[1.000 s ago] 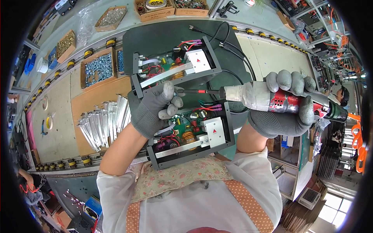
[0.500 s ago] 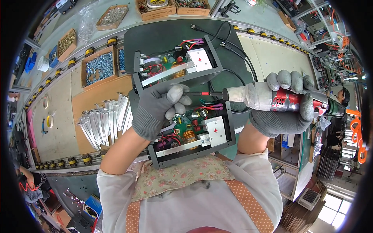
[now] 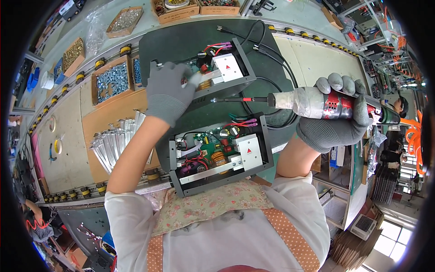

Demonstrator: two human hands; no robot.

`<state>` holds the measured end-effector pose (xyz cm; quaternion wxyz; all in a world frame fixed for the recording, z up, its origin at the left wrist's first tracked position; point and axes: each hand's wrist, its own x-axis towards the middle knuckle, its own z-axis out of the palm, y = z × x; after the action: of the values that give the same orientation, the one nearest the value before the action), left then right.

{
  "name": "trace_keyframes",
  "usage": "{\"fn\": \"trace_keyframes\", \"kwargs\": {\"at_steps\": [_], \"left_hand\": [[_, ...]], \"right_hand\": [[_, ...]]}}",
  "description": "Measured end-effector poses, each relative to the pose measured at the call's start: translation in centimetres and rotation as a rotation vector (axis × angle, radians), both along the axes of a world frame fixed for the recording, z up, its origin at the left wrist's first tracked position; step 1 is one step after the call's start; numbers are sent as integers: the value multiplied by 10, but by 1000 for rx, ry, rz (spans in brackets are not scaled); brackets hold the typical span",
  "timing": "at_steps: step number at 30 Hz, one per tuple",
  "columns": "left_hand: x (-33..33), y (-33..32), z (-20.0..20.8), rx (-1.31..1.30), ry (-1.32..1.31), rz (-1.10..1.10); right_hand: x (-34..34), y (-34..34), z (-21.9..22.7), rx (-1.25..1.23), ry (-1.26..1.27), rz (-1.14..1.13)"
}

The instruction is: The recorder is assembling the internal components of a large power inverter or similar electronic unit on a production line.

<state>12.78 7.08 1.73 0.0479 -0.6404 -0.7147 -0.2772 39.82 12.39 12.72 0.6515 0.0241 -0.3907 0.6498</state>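
Observation:
My right hand (image 3: 337, 122) is wrapped round a power screwdriver (image 3: 333, 105), which has red and black housing and a tape-wrapped front. Its long red-banded bit (image 3: 247, 99) points left, with a small shiny piece, likely a screw, at the tip. Over the left end of the far electronics unit (image 3: 229, 68) lies my left hand (image 3: 171, 86). Thumb and fingers are spread; the thumb tip is blurred, and the hand covers that unit's metal strip. Closer to me stands a second electronics unit (image 3: 222, 152), an open dark case with green board, copper coil, metal strip and silver plate.
Flat metal strips (image 3: 113, 145) are piled on cardboard at the left. Beside them stands a box of bluish screws (image 3: 111, 84). Black cables (image 3: 281, 63) curl over the green mat (image 3: 181, 38). Roller rails (image 3: 290, 31) edge the bench, and more parts boxes (image 3: 124, 21) stand behind.
My left hand has left the screwdriver bit and moved up and left onto the far unit. The bit's tip now shows. The screwdriver has moved slightly right relative to the units.

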Motion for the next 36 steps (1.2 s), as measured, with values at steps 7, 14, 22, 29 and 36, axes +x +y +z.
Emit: {"fn": "trace_keyframes", "kwargs": {"at_steps": [7, 14, 22, 29, 36], "left_hand": [[-2, 13, -4, -294, -102, -76], [0, 18, 3, -430, -86, -36], [4, 23, 14, -597, 40, -31], [2, 23, 14, -601, 23, -45], [1, 23, 14, -631, 34, -54]], "right_hand": [[0, 9, -5, 8, -64, -76], [-23, 25, -5, 18, -128, -132], [-58, 45, -14, 7, -271, -305], [-74, 53, -24, 172, -489, -361], [-84, 56, -21, 232, -396, -302]]}}
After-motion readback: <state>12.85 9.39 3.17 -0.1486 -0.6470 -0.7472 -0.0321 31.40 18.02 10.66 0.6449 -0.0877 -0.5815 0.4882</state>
